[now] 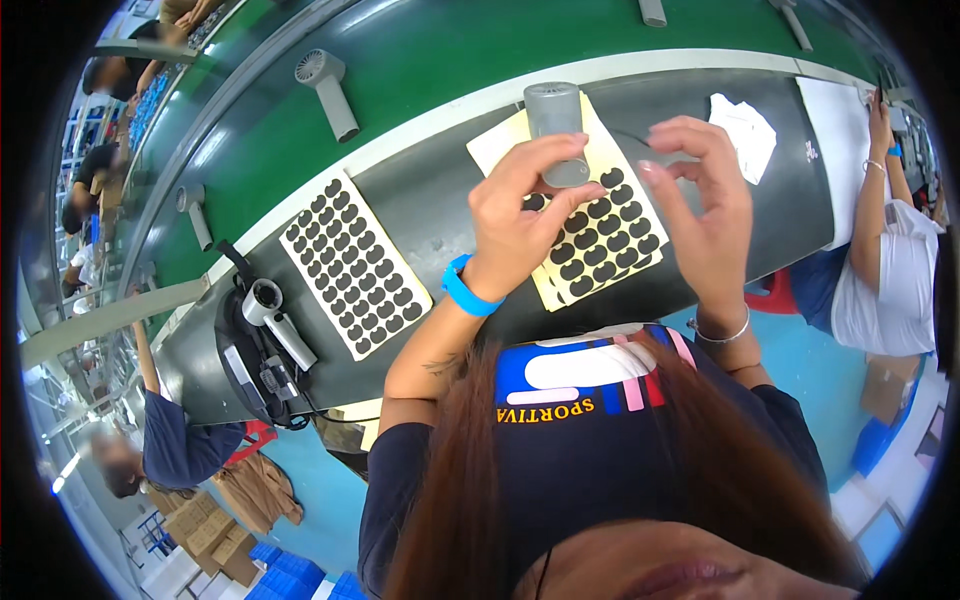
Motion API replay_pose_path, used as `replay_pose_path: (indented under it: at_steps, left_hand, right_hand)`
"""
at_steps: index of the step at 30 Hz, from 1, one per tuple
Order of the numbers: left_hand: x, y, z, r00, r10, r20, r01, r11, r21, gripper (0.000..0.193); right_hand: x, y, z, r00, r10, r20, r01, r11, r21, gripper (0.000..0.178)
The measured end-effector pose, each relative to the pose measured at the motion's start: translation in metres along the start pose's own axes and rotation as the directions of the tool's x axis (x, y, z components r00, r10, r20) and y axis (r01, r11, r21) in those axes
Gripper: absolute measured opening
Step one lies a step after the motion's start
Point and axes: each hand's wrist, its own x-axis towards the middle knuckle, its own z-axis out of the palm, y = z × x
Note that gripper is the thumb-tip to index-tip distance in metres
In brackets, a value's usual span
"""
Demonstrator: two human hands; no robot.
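Note:
My left hand [520, 205], with a blue band on its wrist, is closed on a grey handheld fan [552, 104]. Its round vented head points away from me, and the round end of its handle shows between my thumb and fingers. To the right, my right hand [708, 195] is raised with thumb and fingers apart, and I see nothing between them. Beneath both hands lie stacked cream sheets of black stickers [600, 250]. Another sheet of black stickers [355, 265] lies to the left on the dark table.
On the green conveyor belt [430, 60] stand several grey fans, one [327, 95] at the far left. Another fan [280, 325] lies by a black strap on the table's left. Crumpled white paper [743, 137] lies at the right. Other people work on both sides.

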Motion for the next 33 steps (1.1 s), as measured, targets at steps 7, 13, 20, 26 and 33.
replay_pose_path:
  at_steps: [7, 13, 20, 26, 33]
  left_hand:
    - [0.0, 0.01, 0.004, 0.98, -0.2, -0.014, 0.186, 0.937, -0.296, 0.035]
    - [-0.001, 0.02, -0.003, 0.994, -0.109, 0.033, 0.113, 0.982, -0.152, 0.037]
    - [-0.006, 0.024, 0.001, 0.975, -0.163, 0.148, 0.203, 0.928, -0.311, 0.046]
    - [-0.009, 0.023, 0.004, 0.97, -0.193, 0.15, 0.238, 0.88, -0.41, 0.042]
    - [-0.009, 0.022, 0.002, 0.969, -0.188, 0.158, 0.236, 0.892, -0.386, 0.038]
  right_hand:
    - [-0.009, 0.004, -0.005, 0.988, 0.069, 0.136, -0.114, 0.928, 0.355, 0.013]
    - [-0.01, -0.005, -0.01, 0.98, 0.077, 0.182, -0.13, 0.944, 0.302, 0.042]
    - [-0.01, -0.011, -0.007, 0.981, 0.07, 0.179, -0.121, 0.95, 0.29, 0.047]
    - [-0.011, -0.014, -0.006, 0.978, 0.119, 0.174, -0.163, 0.949, 0.27, 0.045]
    - [-0.011, -0.013, -0.005, 0.977, 0.118, 0.177, -0.162, 0.951, 0.263, 0.044]
